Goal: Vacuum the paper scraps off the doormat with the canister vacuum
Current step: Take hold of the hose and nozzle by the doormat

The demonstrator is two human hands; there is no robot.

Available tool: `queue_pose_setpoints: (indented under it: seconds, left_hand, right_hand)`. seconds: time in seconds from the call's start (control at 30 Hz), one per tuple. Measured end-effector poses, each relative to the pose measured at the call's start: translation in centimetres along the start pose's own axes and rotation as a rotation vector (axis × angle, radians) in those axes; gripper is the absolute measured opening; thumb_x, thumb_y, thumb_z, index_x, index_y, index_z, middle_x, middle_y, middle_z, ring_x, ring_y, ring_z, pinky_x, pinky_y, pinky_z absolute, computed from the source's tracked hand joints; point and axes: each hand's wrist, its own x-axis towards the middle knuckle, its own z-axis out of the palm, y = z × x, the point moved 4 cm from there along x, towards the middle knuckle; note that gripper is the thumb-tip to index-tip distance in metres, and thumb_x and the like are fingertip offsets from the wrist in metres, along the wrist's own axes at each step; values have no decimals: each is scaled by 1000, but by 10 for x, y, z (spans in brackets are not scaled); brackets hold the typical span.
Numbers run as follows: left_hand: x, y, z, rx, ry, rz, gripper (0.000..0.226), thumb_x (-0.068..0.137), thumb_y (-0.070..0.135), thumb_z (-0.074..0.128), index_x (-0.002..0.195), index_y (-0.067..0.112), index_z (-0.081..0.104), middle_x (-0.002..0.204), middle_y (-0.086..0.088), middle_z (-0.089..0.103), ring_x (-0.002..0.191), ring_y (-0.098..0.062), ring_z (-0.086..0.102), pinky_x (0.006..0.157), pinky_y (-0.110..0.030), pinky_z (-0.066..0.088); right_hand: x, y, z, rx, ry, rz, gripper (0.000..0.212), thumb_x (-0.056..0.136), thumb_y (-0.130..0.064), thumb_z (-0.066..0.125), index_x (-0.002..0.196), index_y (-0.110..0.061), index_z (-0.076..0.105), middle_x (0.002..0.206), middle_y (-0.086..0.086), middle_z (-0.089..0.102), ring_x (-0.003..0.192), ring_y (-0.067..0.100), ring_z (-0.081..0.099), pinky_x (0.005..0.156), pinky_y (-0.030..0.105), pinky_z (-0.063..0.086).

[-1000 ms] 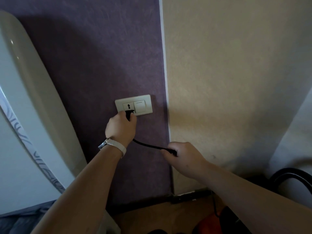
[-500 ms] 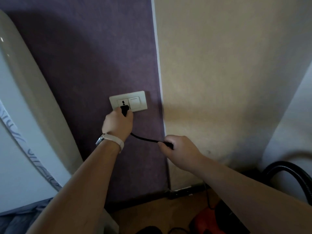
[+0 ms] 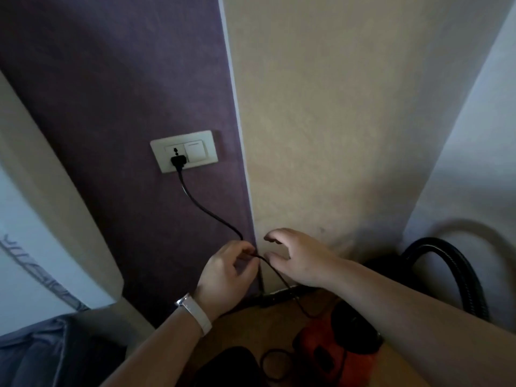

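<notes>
The black plug (image 3: 178, 161) sits in the white wall socket (image 3: 184, 151) on the purple wall. Its black cord (image 3: 208, 211) hangs down and right to my left hand (image 3: 227, 275), which pinches it between thumb and fingers. My right hand (image 3: 297, 256) hovers just right of the cord with its fingers spread, holding nothing. The red and black canister vacuum (image 3: 339, 349) stands on the floor below my right forearm, partly hidden by it. Its black ribbed hose (image 3: 452, 263) arcs up at the right. The doormat and the paper scraps are out of view.
A beige wall (image 3: 335, 135) meets the purple wall (image 3: 125, 79) at a white strip. A pale curved furniture edge (image 3: 55, 208) stands at the left, with grey fabric (image 3: 36, 353) below it. A black baseboard (image 3: 279, 296) runs along the wooden floor (image 3: 251, 322).
My left hand left the plug, which now sits in the socket, and dropped to grip the cord lower down. My right hand let go of the cord and opened.
</notes>
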Motion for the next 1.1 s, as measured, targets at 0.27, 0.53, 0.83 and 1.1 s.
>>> queue_pose_setpoints:
  seconds: [0.27,0.53,0.83,1.1]
  left_hand:
    - [-9,-7,75,188,-531,39,58,93,49,57,146,32,40,149,15,35,136,-4,31,108,-18,24]
    - [-13,7,171,196,-868,194,63,93,58,50,149,32,36,159,12,25,146,-12,22,116,-30,21]
    - [-44,96,294,118,-1049,663,61,93,54,53,146,25,43,155,5,35,143,-14,29,115,-36,28]
    - [-138,174,353,51,-1075,1409,42,80,38,55,116,18,63,124,-3,62,113,-24,57,86,-38,49]
  right_hand:
    - [-61,87,3,-402,-168,86,61,99,-56,42,152,-26,35,157,-3,34,143,20,32,116,37,31]
    - [-151,152,-5,-439,-98,363,55,99,-56,40,147,-29,42,156,-3,34,145,19,29,117,36,23]
    - [-289,190,-4,-590,-52,720,43,86,-49,59,117,-22,67,131,10,60,123,31,56,105,47,45]
    - [-373,192,16,-466,-6,998,47,89,-51,50,126,-23,62,138,8,54,127,30,52,102,45,44]
